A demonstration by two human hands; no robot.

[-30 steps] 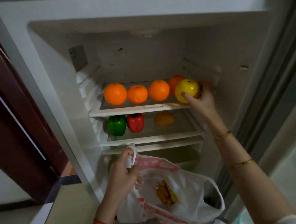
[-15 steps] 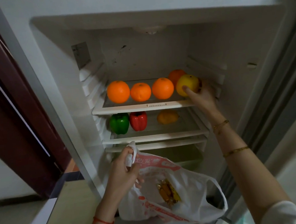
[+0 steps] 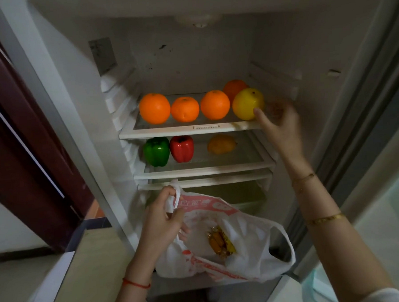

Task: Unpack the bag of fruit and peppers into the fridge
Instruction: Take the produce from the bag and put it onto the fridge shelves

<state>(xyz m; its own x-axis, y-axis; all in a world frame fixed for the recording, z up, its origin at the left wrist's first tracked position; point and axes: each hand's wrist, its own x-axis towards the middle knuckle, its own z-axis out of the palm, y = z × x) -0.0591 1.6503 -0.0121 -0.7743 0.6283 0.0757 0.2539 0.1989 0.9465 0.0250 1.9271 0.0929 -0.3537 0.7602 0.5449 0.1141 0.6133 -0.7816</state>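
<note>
Right hand [image 3: 279, 126], fingers loose, thumb touching yellow fruit [image 3: 248, 103] at right end of upper shelf [image 3: 188, 129], beside 4 oranges [image 3: 215, 104]. Left hand [image 3: 161, 218] pinching bag [image 3: 240, 245] handle, lower centre. Best to steady fruit before letting go, then reach into bag.

Bare shelf [image 3: 245, 158] (right of lemon [image 3: 221, 144])

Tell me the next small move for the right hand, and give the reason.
Probably draw the right hand back from the top shelf and down to the bag. The yellow fruit already sits on the shelf beside the oranges, with only the thumb near it, and the left hand holds the bag open with something orange-yellow inside.
</note>
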